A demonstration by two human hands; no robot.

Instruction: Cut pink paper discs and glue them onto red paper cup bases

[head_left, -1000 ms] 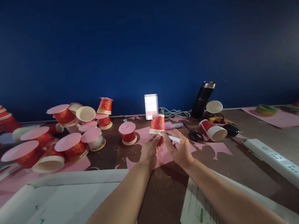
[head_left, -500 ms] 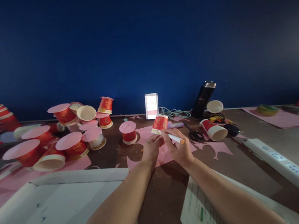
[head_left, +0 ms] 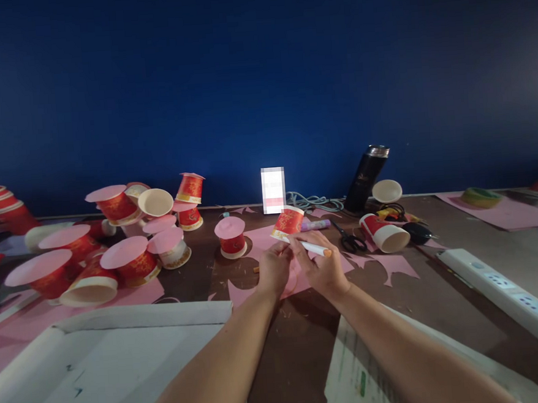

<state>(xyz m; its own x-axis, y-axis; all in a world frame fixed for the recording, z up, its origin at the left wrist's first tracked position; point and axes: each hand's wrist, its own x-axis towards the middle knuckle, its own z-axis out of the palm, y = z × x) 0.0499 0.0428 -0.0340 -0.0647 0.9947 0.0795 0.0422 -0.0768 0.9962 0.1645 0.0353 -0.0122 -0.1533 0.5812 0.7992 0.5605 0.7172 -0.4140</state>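
A red paper cup with a pale lower band is tilted in front of me, with my left hand closed on its near edge. In my right hand is a white marker with an orange end, its tip side close to the cup and partly hidden by my fingers. Beneath both hands lies a pink paper sheet with cut-out curves. Just left stands a cup topped by a pink paper disc. Black scissors and a purple glue stick are to the right.
Several red cups with pink discs crowd the left side. A white box lid sits front left. On the right are a black flask, a cup on its side, a power strip and printed papers.
The cup has tilted slightly and its lower edge has shifted a little in my left hand. Both hands stay in nearly the same place.
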